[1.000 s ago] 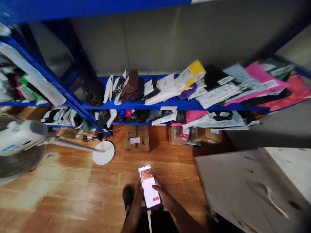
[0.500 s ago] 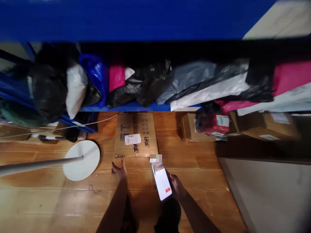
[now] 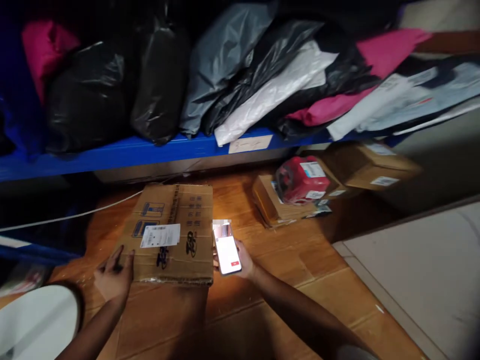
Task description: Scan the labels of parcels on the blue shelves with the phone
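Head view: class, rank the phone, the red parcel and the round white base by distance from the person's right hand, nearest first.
1. Phone: held in the right hand.
2. Red parcel: ahead and to the right.
3. Round white base: far left, in the picture's lower corner.

- Centre: the phone [image 3: 228, 256] hides part of the right hand [image 3: 245, 261]; its screen text is too small to read.
- Left of centre: fine print on the carton's [image 3: 178, 262] label [image 3: 160, 235] is illegible.
- Lower left: the round white base [image 3: 37, 320] is cut off by the frame; the left hand's [image 3: 113, 280] underside is hidden.
- Right: brown boxes [image 3: 365, 167] are blurred.
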Demonstrator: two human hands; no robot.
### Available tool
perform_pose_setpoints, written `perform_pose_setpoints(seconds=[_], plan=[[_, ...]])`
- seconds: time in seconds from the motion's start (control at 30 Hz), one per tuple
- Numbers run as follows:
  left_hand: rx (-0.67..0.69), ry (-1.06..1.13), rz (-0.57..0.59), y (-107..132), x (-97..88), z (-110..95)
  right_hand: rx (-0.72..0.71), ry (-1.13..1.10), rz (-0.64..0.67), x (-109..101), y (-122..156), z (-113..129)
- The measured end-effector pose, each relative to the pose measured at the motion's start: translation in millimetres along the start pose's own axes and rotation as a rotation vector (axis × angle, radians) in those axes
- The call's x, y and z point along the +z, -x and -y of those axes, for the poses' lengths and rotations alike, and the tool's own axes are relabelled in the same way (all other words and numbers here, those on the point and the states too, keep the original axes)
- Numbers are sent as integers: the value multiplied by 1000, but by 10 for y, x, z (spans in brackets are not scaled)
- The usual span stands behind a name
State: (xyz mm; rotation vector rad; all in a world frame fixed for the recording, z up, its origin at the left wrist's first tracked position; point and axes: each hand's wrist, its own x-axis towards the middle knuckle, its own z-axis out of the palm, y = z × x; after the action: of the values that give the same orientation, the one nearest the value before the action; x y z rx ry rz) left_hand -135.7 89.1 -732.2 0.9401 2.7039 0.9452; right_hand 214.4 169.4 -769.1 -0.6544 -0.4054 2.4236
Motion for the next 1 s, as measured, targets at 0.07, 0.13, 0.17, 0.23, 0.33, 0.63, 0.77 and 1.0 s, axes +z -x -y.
perform_pose_setpoints(seconds=[0.07,0.13,0.17,0.23,0.33,0.63,0.77,1.0], plan=[[31,6,15,68,121,-118,-49,-10,-29,-59,170,23],[76,24,43,220,310,-292,-93,-3,-62,-169,428,179],[109,34,68,302,428,-398,-110,6,-82,-240,573,290],[201,59,126,427,687,-646,-151,30,-127,-386,859,513],[350,125,212,416,1037,-1014,-176,82,-184,-528,1174,657],[577,305,249,19,1216,-1031,82,231,-152,-133,1304,127],[549,315,230,64,1265,-1035,42,286,-111,308,1059,398],[520,339,188,125,1320,-1058,-17,386,-119,726,628,671]])
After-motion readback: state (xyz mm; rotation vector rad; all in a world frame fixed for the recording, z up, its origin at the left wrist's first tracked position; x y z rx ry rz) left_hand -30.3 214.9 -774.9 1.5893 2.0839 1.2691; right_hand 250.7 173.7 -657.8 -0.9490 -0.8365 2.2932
